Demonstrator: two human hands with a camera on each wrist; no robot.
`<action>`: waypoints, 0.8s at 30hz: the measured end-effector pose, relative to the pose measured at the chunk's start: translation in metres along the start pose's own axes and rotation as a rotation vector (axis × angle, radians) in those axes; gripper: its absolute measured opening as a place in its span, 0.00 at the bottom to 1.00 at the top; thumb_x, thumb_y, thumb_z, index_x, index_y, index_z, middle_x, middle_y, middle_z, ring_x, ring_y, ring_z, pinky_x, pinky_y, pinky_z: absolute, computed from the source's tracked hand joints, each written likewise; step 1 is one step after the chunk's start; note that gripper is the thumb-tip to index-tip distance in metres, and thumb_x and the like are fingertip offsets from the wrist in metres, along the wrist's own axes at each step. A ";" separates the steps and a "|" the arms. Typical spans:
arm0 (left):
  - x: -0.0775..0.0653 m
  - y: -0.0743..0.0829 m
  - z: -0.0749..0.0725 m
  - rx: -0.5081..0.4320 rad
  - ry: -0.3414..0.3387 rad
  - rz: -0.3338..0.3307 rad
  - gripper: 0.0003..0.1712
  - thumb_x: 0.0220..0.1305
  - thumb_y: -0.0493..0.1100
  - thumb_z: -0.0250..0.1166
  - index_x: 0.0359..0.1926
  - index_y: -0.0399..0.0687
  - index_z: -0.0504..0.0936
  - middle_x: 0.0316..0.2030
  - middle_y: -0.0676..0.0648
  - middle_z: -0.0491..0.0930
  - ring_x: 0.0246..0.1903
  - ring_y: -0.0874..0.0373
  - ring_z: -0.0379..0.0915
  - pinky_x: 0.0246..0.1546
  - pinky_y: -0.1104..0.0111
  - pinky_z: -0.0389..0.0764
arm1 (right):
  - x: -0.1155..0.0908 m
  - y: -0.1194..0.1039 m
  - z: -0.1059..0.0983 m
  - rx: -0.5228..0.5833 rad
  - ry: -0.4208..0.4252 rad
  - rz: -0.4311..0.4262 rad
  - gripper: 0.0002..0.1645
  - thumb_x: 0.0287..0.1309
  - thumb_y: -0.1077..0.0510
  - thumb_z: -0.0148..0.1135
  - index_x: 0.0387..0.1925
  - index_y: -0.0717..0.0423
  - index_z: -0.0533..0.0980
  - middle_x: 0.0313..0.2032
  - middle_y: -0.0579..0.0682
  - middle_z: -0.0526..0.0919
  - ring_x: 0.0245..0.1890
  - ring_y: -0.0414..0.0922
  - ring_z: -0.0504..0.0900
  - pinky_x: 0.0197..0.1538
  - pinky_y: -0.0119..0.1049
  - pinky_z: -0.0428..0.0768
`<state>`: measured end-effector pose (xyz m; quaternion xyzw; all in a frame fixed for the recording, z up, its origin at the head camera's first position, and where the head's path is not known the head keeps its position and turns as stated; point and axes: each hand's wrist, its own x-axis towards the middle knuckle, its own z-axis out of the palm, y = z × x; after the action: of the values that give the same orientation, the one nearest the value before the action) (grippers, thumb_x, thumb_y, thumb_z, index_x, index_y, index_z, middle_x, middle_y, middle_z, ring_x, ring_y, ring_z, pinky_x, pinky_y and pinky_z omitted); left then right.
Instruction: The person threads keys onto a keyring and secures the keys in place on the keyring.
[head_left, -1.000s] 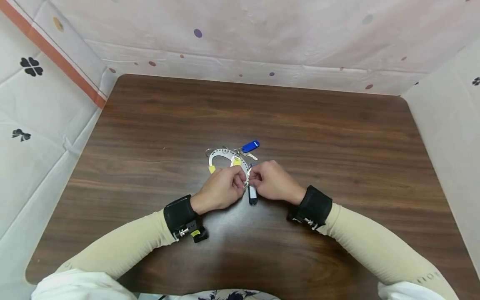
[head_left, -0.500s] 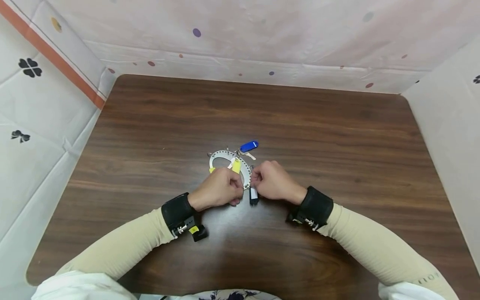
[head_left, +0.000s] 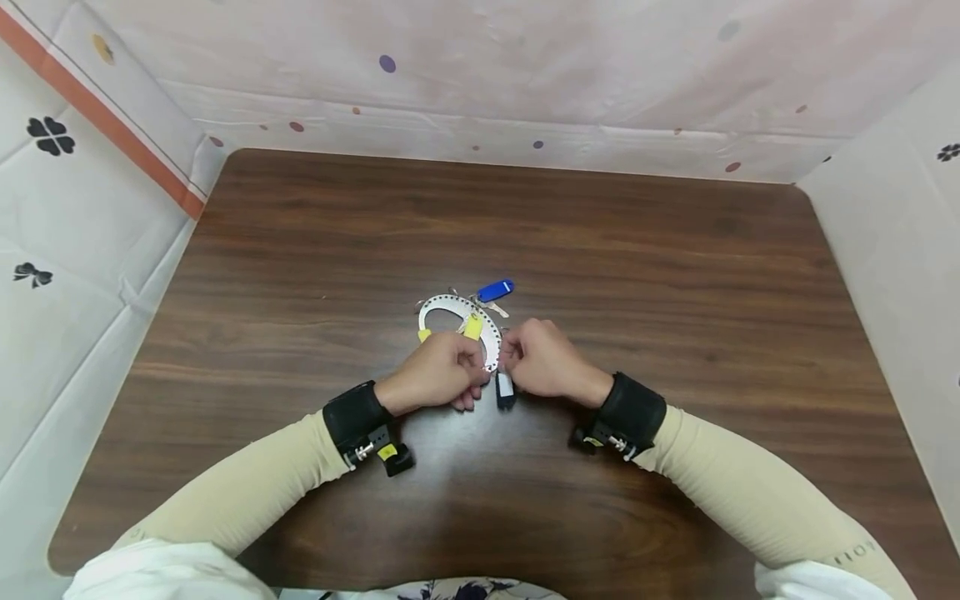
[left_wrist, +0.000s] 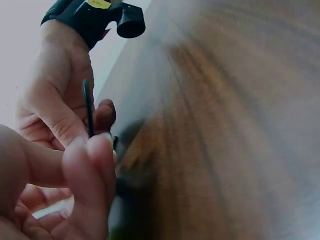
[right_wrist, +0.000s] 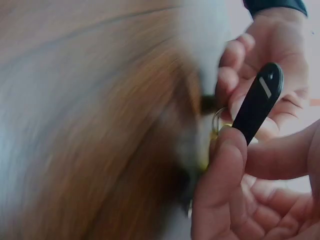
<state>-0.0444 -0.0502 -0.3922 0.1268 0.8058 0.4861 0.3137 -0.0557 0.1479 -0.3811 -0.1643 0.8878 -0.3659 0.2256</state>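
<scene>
A white, crescent-shaped key holder (head_left: pixel 491 337) with small holes along its edge lies on the table in the head view. My left hand (head_left: pixel 435 371) grips its lower part, covering much of it. A strip of white shows inside that hand in the left wrist view. My right hand (head_left: pixel 546 362) pinches a black key tag (right_wrist: pixel 257 102) between thumb and finger, close beside the holder's right edge. A metal split ring (right_wrist: pixel 216 120) shows next to the tag. On the holder hang a yellow key tag (head_left: pixel 472 326), a blue key tag (head_left: pixel 496 290) and a key (head_left: pixel 497 309).
The brown wooden table (head_left: pixel 637 267) extends around both hands. A pale patterned sheet (head_left: pixel 480 75) covers the walls at the back and sides. Each wrist wears a black band with a small camera (head_left: pixel 400 458).
My left fingers have shifted slightly left and down along the holder. The yellow tag shows more fully. My right hand stays almost in place with the black tag.
</scene>
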 end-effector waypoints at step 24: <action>0.001 -0.003 -0.002 -0.062 -0.063 0.066 0.09 0.66 0.29 0.56 0.32 0.34 0.83 0.20 0.47 0.84 0.17 0.61 0.82 0.25 0.63 0.88 | -0.003 -0.001 0.003 0.270 -0.042 0.328 0.10 0.53 0.72 0.57 0.25 0.62 0.82 0.17 0.52 0.82 0.14 0.42 0.81 0.23 0.38 0.86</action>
<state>-0.0464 -0.0527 -0.3946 0.1588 0.7756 0.5164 0.3264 -0.0514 0.1467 -0.3816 0.0066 0.8406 -0.4365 0.3206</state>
